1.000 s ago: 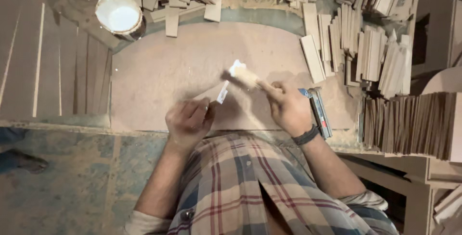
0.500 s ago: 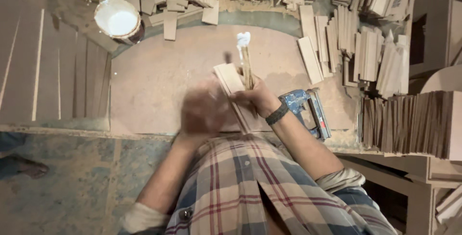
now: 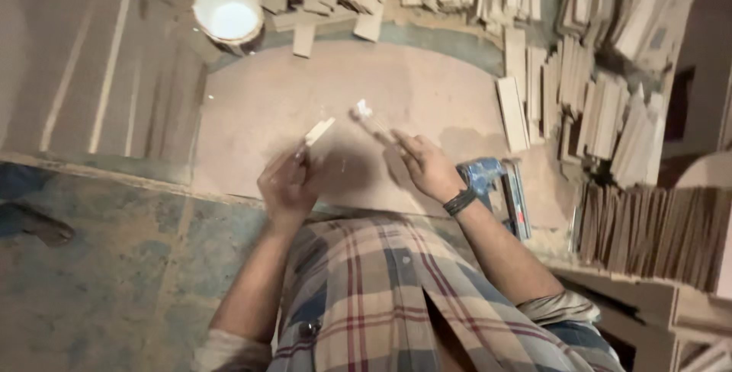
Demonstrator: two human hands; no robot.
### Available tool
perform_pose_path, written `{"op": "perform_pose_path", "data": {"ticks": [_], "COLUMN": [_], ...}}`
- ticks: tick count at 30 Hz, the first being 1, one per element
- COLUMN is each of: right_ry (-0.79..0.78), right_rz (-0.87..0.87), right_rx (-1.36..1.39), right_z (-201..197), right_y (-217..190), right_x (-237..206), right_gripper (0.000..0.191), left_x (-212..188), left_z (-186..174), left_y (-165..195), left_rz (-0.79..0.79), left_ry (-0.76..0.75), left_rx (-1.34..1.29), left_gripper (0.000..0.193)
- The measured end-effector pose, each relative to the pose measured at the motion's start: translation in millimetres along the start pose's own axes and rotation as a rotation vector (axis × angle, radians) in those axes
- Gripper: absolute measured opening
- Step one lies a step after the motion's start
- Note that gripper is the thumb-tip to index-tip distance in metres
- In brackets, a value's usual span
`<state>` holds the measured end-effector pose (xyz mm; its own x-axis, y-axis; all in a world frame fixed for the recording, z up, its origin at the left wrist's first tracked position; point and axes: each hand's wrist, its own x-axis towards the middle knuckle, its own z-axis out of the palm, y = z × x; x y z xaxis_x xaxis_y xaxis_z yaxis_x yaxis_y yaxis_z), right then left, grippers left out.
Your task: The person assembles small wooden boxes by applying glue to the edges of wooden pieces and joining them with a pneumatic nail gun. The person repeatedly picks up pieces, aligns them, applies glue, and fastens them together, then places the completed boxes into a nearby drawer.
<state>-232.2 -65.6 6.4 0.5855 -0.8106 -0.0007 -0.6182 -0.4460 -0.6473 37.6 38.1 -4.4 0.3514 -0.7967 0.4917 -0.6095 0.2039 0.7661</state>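
Head view shows the left hand clenched on a thin wooden strip and the right hand gripping a glue-tipped brush above the desk; the strip looks light, stiff and snappable, best pinched near its dry lower end.

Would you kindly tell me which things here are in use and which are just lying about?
In use:
left hand holding a wooden strip
right hand holding a brush
white glue pot

Lying about:
blue nail gun
stacked wood pieces
long slats
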Motion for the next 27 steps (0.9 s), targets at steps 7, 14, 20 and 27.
{"op": "perform_pose_path", "data": {"ticks": [7, 14, 20, 27], "right_ry": [0.150, -0.084, -0.183, -0.173], "right_rz": [-0.293, -0.386, -0.365, -0.284], "right_rx": [-0.526, -0.930, -0.961, -0.641], "right_z": [14.4, 86.9, 88.4, 51.3], "right_y": [-87.9, -170.8, -179.5, -130.4], "right_x": [184.3, 339.2, 354.7, 299.2], "right_gripper": [0.037, 0.018, 0.019, 0.021], "left_x": [-22.5, -40.4, -40.2, -16.6], "left_z": [-49.5, -88.4, -108.3, -80.2], "left_y": [-15.1, -25.5, -44.6, -51.5], "left_rz": [0.161, -0.063, -0.165, -0.135], "left_ry": [-0.075, -0.031, 0.000, -0.069], "left_rx": [0.304, 0.204, 0.212, 0.119], "left_gripper": [0.004, 0.018, 0.018, 0.020]}}
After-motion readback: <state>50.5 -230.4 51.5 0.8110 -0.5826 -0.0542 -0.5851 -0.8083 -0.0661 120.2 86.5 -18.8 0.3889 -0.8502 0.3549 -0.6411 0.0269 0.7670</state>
